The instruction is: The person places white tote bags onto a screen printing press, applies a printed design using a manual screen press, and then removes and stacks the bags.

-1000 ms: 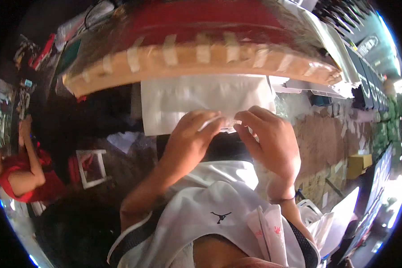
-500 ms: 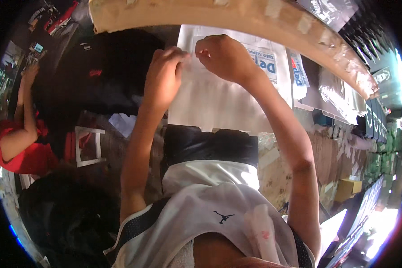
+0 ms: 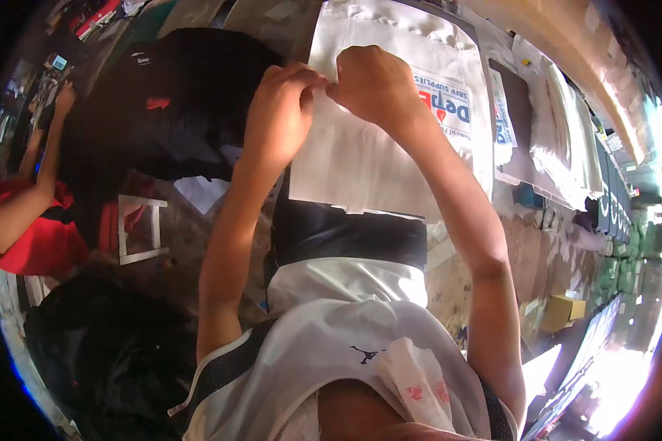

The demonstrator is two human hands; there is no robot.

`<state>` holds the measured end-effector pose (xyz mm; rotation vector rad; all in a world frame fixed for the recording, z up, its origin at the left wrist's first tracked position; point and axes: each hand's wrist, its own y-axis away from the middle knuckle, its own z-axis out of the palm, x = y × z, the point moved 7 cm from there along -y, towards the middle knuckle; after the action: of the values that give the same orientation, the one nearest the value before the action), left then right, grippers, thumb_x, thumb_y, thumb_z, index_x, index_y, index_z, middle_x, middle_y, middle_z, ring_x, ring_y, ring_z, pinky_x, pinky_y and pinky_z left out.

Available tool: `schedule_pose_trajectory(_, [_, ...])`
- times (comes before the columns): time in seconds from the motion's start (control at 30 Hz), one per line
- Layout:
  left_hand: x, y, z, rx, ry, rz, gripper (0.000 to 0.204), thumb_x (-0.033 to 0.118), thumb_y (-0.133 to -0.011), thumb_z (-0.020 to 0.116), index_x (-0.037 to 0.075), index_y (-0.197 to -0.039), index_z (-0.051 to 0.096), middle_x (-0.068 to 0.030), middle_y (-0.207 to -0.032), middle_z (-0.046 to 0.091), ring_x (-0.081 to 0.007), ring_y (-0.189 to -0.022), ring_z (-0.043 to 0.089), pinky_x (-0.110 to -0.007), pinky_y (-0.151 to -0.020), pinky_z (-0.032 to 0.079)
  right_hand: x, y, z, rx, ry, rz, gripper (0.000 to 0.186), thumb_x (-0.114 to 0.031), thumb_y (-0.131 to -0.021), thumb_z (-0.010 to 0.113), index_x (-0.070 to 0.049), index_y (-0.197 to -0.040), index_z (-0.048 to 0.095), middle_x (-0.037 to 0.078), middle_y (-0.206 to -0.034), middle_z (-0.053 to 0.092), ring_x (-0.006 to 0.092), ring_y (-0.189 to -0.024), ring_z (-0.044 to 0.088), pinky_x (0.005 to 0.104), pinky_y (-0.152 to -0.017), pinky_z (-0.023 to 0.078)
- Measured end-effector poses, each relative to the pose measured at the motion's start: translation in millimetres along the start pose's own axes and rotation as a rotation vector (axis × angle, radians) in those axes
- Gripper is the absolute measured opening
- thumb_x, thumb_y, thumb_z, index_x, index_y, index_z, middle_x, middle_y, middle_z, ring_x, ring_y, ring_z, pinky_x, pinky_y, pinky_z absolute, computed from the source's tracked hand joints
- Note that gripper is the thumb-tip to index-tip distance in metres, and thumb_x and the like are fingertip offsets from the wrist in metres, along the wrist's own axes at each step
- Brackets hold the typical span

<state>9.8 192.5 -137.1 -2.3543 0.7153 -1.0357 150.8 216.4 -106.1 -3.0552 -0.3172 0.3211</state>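
Observation:
A white cloth piece point(image 3: 353, 158), shaped like a flat bag, lies in front of me on a flat board, with a blue and red print near its right side. Over its upper left part, my left hand point(image 3: 283, 103) has its fingers drawn together in a pinch. My right hand point(image 3: 375, 84) is curled closed just beside it, and the fingertips of both hands meet or nearly meet. Whatever they pinch is too small or hidden to make out.
Dark shirts point(image 3: 198, 110) with a red print lie to the left. At far left a person in red point(image 3: 33, 228) works near a white stool frame point(image 3: 141, 229). More printed white cloth point(image 3: 502, 121) and plastic-wrapped stacks point(image 3: 559, 140) lie to the right, beneath a long tan beam point(image 3: 603, 66).
My view has shifted, so the beam now sits farther to the upper right and more of the white cloth shows. My hands have come closer together, fingertips to fingertips.

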Motion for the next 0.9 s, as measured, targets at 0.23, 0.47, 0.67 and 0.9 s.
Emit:
schedule_pose_trajectory(0.23, [8.3,-1.6,-0.9,-0.038,-0.041,-0.003,0.019,-0.003,-0.096,0.068,0.005,-0.11,0.078,-0.0101,-0.115,0.076,-0.0357,-0.107,0.066,-0.043,-0.098,0.053,30.9,6.1,-3.1,0.078,-0.19,0.016,0.028,-0.029,-0.086,0.074,-0.002,-0.09,0.079,0.021,-0.088,0.076,0.0384,-0.082,0.074,0.0466,-0.078,0.058])
schedule_pose_trajectory(0.47, [10.9,-4.6,-0.1,-0.066,-0.095,0.005,0.017,-0.002,-0.097,0.067,0.002,-0.11,0.076,-0.0106,-0.116,0.075,-0.0346,-0.107,0.066,-0.042,-0.097,0.053,79.7,31.0,-18.6,0.069,-0.379,0.156,0.027,-0.027,-0.087,0.074,-0.001,-0.092,0.079,0.018,-0.08,0.074,0.0304,-0.072,0.073,0.0433,-0.072,0.058])
schedule_pose_trajectory(0.67, [16.4,-6.9,0.9,-0.082,-0.094,0.009,0.016,-0.001,-0.098,0.065,0.002,-0.11,0.075,-0.0101,-0.114,0.075,-0.0341,-0.104,0.065,-0.042,-0.095,0.054,143.2,69.2,-32.0,0.156,-0.471,0.179,0.027,-0.025,-0.086,0.074,0.001,-0.094,0.079,0.014,-0.075,0.072,0.024,-0.066,0.069,0.0402,-0.068,0.056])
schedule_pose_trajectory(0.9, [16.8,-9.8,4.7,-0.113,-0.108,-0.024,0.015,0.0,-0.098,0.065,0.003,-0.109,0.074,-0.0093,-0.114,0.074,-0.0349,-0.103,0.066,-0.044,-0.094,0.054,210.9,121.8,-52.9,0.208,-0.514,0.285,0.024,-0.024,-0.092,0.076,0.0,-0.094,0.08,0.007,-0.078,0.073,0.0162,-0.073,0.066,0.0341,-0.072,0.051])
